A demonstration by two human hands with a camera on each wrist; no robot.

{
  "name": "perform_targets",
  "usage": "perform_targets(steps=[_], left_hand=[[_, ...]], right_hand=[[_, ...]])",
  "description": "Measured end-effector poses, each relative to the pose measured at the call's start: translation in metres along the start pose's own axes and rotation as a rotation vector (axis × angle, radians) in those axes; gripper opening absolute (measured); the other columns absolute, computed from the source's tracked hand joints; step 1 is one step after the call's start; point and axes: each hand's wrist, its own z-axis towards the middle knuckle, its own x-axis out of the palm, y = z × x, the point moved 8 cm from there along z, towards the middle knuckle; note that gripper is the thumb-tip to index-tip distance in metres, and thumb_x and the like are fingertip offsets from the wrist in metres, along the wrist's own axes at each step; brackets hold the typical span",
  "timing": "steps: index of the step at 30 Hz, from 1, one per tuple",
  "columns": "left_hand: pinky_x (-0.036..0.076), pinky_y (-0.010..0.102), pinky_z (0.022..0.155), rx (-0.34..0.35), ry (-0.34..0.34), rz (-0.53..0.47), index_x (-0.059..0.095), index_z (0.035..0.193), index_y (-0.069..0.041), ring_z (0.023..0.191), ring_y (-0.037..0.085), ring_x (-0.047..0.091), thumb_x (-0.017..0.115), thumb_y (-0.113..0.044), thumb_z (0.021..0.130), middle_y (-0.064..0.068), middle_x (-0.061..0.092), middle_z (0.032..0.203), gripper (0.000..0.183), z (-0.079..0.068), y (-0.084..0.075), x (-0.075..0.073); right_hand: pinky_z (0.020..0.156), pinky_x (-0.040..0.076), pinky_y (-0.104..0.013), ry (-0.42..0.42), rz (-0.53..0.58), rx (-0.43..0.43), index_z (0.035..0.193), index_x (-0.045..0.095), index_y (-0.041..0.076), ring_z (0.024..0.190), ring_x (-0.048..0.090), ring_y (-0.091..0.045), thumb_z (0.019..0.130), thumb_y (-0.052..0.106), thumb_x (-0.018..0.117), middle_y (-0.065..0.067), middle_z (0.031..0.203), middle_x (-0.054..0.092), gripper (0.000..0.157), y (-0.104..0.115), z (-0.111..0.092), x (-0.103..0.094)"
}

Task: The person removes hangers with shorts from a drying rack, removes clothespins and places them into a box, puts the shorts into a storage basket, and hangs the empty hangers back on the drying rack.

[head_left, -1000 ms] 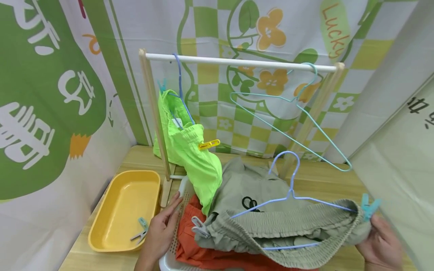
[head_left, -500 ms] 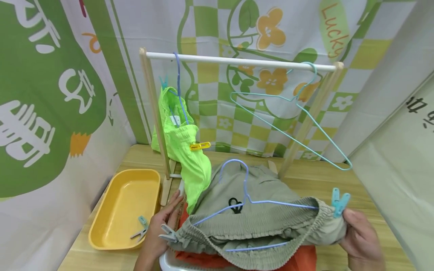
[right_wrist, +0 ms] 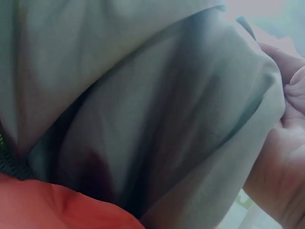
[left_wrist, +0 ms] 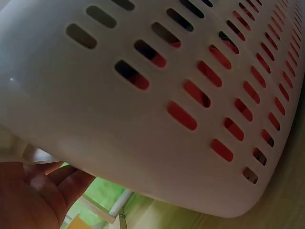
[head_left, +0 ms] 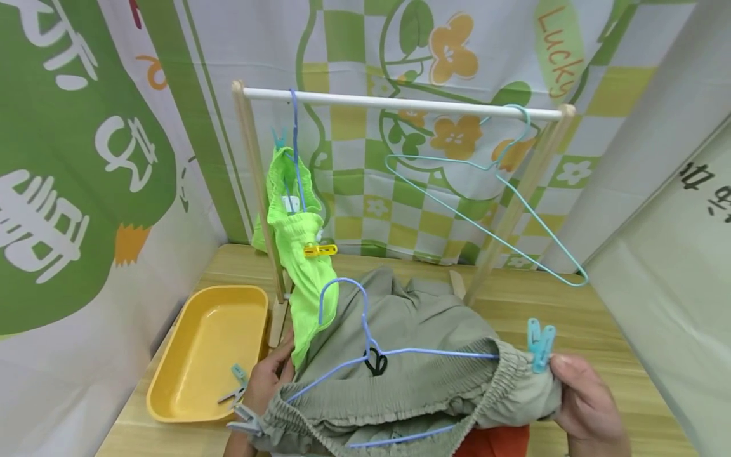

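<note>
R grip [head_left: 588,400] pinching grey pants [head_left: 422,330] at waist end, nr teal clip [head_left: 541,348].
L grip [head_left: 267,376] at white basket [left_wrist: 95,124] rim, can't tell if pinching. Pants on blue hanger [head_left: 440,351], over basket w/ red cloth [head_left: 497,442]; grey clip [head_left: 247,420] at other end. Beyond: green garment [head_left: 302,266] & mint hanger [head_left: 542,220] on rack rail [head_left: 400,102]; yellow tray [head_left: 200,336] on desk [head_left: 628,387], L of basket.

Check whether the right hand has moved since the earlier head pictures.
Yes, the right hand has moved leftward across the head view, closer to the yellow tray.
</note>
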Motion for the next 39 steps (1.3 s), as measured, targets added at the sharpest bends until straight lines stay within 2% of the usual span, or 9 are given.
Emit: perform_targets(steps=[5, 7, 10, 15, 18, 25, 30, 34, 39], left_hand=[[0.039, 0.011, 0.099, -0.023, 0.02, 0.009, 0.057, 0.133, 0.017, 0.126, 0.048, 0.05, 0.055, 0.015, 0.098, 0.035, 0.05, 0.142, 0.035, 0.002, -0.006, 0.0], [0.038, 0.011, 0.1, -0.038, 0.029, 0.009, 0.058, 0.133, 0.016, 0.127, 0.051, 0.049, 0.055, 0.013, 0.099, 0.033, 0.05, 0.143, 0.034, 0.003, -0.008, 0.001], [0.039, 0.011, 0.098, -0.041, 0.027, 0.014, 0.06, 0.134, 0.014, 0.127, 0.047, 0.05, 0.056, 0.013, 0.099, 0.031, 0.051, 0.144, 0.035, 0.004, -0.01, 0.001], [0.043, 0.01, 0.095, 0.043, -0.009, 0.027, 0.061, 0.129, 0.016, 0.13, 0.019, 0.05, 0.059, 0.017, 0.095, 0.02, 0.053, 0.143, 0.034, 0.003, -0.014, 0.001], [0.045, 0.011, 0.094, 0.098, -0.041, 0.041, 0.063, 0.126, 0.017, 0.129, 0.007, 0.049, 0.06, 0.02, 0.092, 0.015, 0.053, 0.142, 0.034, 0.003, -0.017, 0.0], [0.042, 0.012, 0.099, -0.069, -0.014, 0.01, 0.067, 0.134, 0.0, 0.135, 0.03, 0.049, 0.06, -0.002, 0.104, 0.017, 0.053, 0.148, 0.031, 0.0, -0.005, 0.002], [0.031, 0.014, 0.109, -0.08, 0.029, 0.023, 0.066, 0.137, -0.007, 0.14, 0.033, 0.044, 0.056, -0.008, 0.107, 0.013, 0.049, 0.153, 0.031, -0.004, 0.002, 0.003], [0.03, 0.014, 0.109, -0.133, 0.05, -0.009, 0.064, 0.14, -0.014, 0.143, 0.031, 0.04, 0.056, -0.014, 0.108, 0.006, 0.044, 0.157, 0.033, -0.006, 0.009, 0.004], [0.033, 0.015, 0.109, -0.113, -0.01, -0.004, 0.067, 0.137, -0.013, 0.141, 0.029, 0.044, 0.056, -0.002, 0.105, 0.004, 0.053, 0.151, 0.035, -0.008, 0.007, 0.0]], right_hand=[[0.106, 0.048, -0.035, -0.057, 0.028, 0.03, 0.134, 0.051, -0.022, 0.124, 0.06, -0.028, 0.106, -0.006, -0.003, -0.027, 0.131, 0.062, 0.063, -0.005, 0.002, -0.003], [0.107, 0.047, -0.035, -0.075, 0.033, 0.042, 0.135, 0.051, -0.021, 0.125, 0.059, -0.028, 0.106, -0.005, -0.003, -0.027, 0.132, 0.062, 0.063, -0.007, 0.001, -0.007], [0.107, 0.047, -0.034, -0.082, 0.005, 0.067, 0.136, 0.051, -0.02, 0.125, 0.059, -0.027, 0.105, -0.005, -0.005, -0.026, 0.132, 0.062, 0.066, -0.01, -0.006, -0.013], [0.102, 0.05, -0.032, -0.09, -0.047, 0.146, 0.132, 0.055, -0.016, 0.119, 0.06, -0.022, 0.104, -0.004, -0.008, -0.02, 0.127, 0.064, 0.07, -0.015, -0.018, -0.024], [0.102, 0.05, -0.033, -0.11, 0.035, 0.181, 0.132, 0.054, -0.017, 0.12, 0.06, -0.023, 0.106, -0.001, -0.006, -0.021, 0.128, 0.063, 0.067, -0.017, -0.025, -0.027], [0.106, 0.047, -0.033, -0.17, 0.142, 0.195, 0.135, 0.053, -0.017, 0.126, 0.058, -0.025, 0.11, 0.004, -0.002, -0.024, 0.134, 0.062, 0.064, -0.019, -0.036, -0.035], [0.107, 0.047, -0.034, -0.184, 0.233, 0.182, 0.134, 0.053, -0.015, 0.126, 0.058, -0.026, 0.111, 0.01, -0.001, -0.024, 0.134, 0.061, 0.065, -0.022, -0.048, -0.047], [0.106, 0.047, -0.033, -0.2, 0.224, 0.183, 0.136, 0.054, -0.013, 0.126, 0.059, -0.024, 0.11, 0.013, -0.003, -0.021, 0.135, 0.062, 0.067, -0.024, -0.055, -0.055], [0.103, 0.05, -0.032, -0.22, 0.193, 0.168, 0.132, 0.057, -0.011, 0.122, 0.06, -0.022, 0.111, 0.012, -0.001, -0.019, 0.132, 0.063, 0.066, -0.028, -0.063, -0.061]])
